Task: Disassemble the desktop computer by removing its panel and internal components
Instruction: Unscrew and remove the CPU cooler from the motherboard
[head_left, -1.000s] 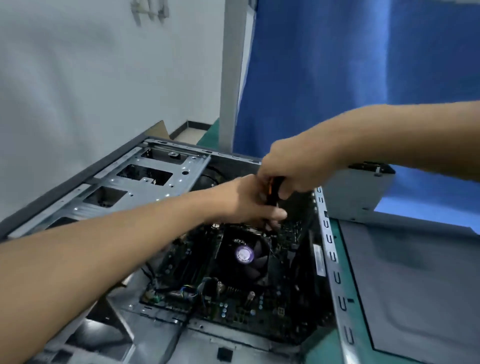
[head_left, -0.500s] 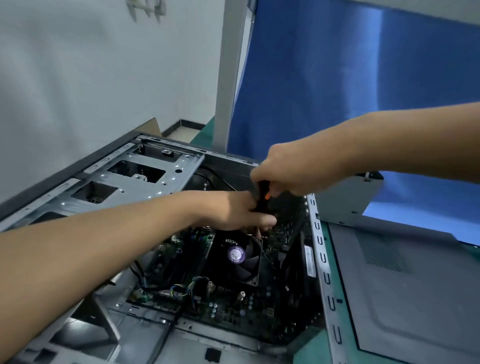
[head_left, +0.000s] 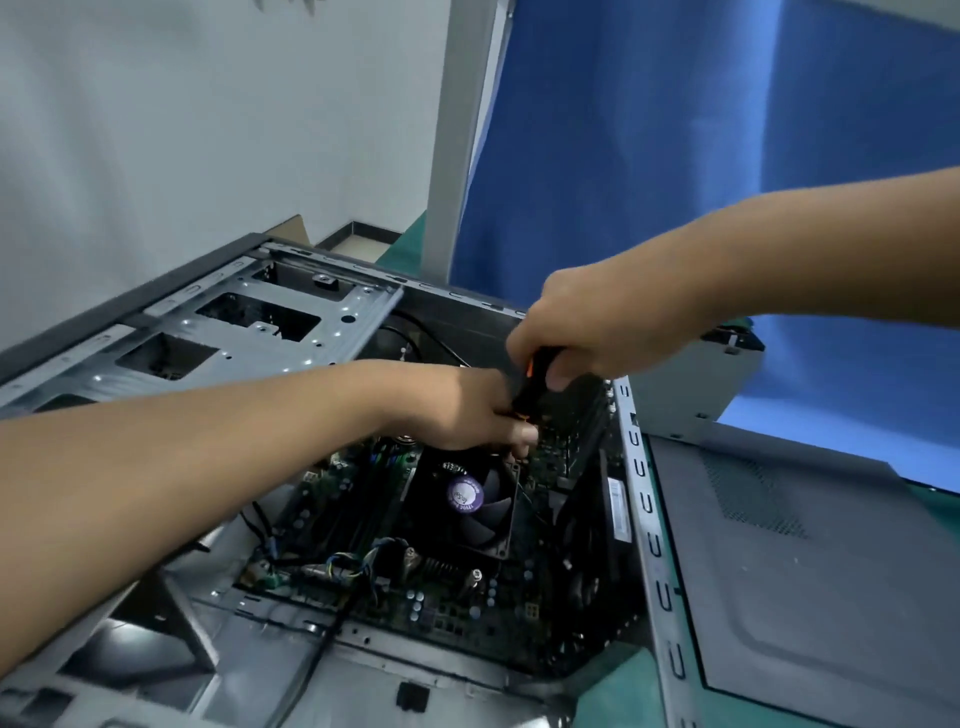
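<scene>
Orange-black screwdriver (head_left: 531, 376), clutched by right hand (head_left: 579, 332) and pinched by left hand (head_left: 467, 410), hides its tip.

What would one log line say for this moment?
right hand: grips screwdriver | left hand: holds its lower end | spot: by fan, inside case | panel: off, beside case

Bare matt grey metal case (head_left: 311, 332); matt grey panel (head_left: 810, 582); blue cloth backdrop (head_left: 649, 156).

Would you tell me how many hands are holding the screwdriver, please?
2. The right hand grips the screwdriver from above; the left hand holds its lower end, above the fan.
</scene>
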